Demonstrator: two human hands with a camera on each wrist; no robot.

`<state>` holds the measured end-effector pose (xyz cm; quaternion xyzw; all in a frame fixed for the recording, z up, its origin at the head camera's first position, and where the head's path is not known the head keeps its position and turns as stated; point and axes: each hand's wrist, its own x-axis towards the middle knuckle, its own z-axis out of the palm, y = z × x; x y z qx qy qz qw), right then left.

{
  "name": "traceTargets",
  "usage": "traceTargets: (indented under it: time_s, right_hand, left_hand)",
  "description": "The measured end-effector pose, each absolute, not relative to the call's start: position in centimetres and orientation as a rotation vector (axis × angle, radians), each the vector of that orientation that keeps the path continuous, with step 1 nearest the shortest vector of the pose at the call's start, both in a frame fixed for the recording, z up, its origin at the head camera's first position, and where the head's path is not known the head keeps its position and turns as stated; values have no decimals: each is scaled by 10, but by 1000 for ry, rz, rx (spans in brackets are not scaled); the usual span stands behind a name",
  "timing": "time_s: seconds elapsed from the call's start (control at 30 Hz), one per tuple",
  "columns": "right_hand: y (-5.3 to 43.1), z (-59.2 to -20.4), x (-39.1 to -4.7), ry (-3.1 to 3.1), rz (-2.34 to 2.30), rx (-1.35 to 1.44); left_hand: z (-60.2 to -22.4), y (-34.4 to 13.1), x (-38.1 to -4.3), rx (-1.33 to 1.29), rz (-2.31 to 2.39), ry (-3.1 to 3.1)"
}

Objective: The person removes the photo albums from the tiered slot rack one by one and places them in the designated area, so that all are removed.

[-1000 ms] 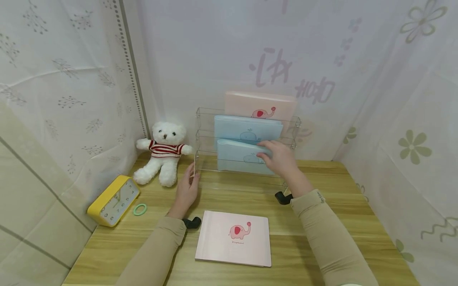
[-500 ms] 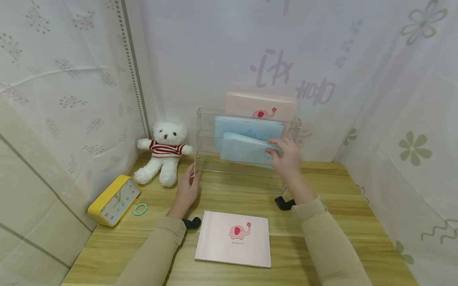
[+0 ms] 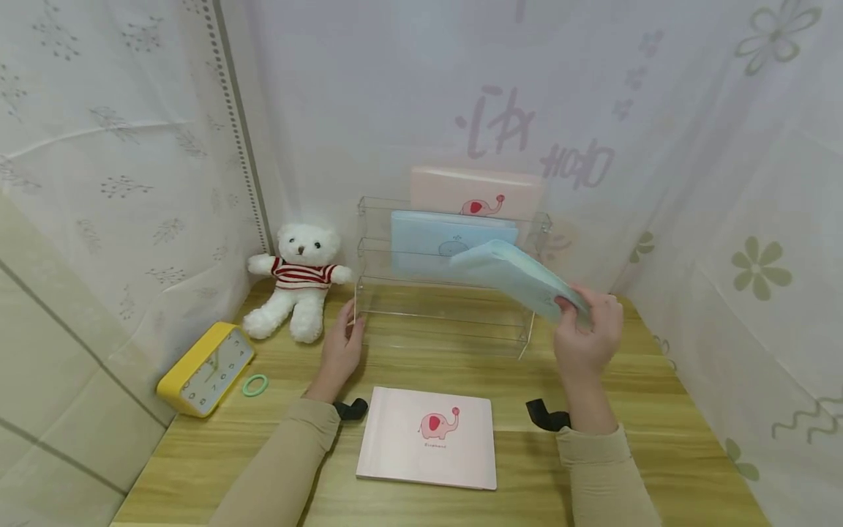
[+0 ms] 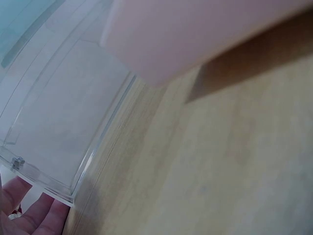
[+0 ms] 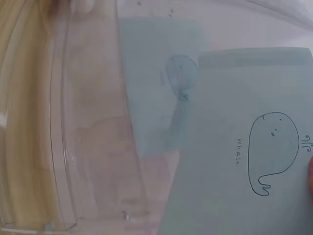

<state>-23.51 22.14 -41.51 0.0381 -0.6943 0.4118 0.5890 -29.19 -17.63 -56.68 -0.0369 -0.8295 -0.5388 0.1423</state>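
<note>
My right hand (image 3: 589, 329) pinches a light blue whale book (image 3: 523, 282) by its right end, tilted in front of the clear rack (image 3: 448, 316). Its cover reads "Whale" in the right wrist view. At the rack's lower left side, my left hand (image 3: 340, 348) holds the side panel, its fingers (image 4: 36, 215) against the outer face. Another blue whale book (image 3: 421, 238) stands in a middle tier, partly covered by the held one. Behind it, a pink elephant book (image 3: 476, 192) rises from the top tier. One more pink elephant book (image 3: 428, 465) lies flat on the table.
To the rack's left sits a white teddy bear (image 3: 304, 272) in a striped sweater. A yellow clock (image 3: 205, 369) and a green ring (image 3: 255, 386) are on the left of the wooden table (image 3: 527, 476). Patterned curtains (image 3: 395, 110) surround its back and sides.
My right hand has drawn the front blue whale book out of the rack, up and then to the right, tilting it. My left hand stays at the rack's side.
</note>
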Motion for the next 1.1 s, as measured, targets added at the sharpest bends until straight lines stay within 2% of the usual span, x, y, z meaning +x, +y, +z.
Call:
traceTargets:
  time_s: [0.27,0.5,0.73,0.93,1.1]
  right_hand:
    - [248,-438,-219,-1408,1108,-139]
    - [275,-433,-211,-1321,1280,-335]
    - [302,-441,-220,-1270,1372,-570]
    - [323,-468,-230,-1392,1469,-721]
    - [328,-491,-237,-1524,1444,-743]
  left_hand:
    - [-568,-179,-293,-111,-1557,-2387]
    - [-571,-181,-296,-136,-1548,-2408]
    - [-572,-181,-296,-129,-1555,-2404]
    - [-572,-180,-296,-116,-1542,-2423]
    - [-573,-179,-296,-117,-1532,-2439]
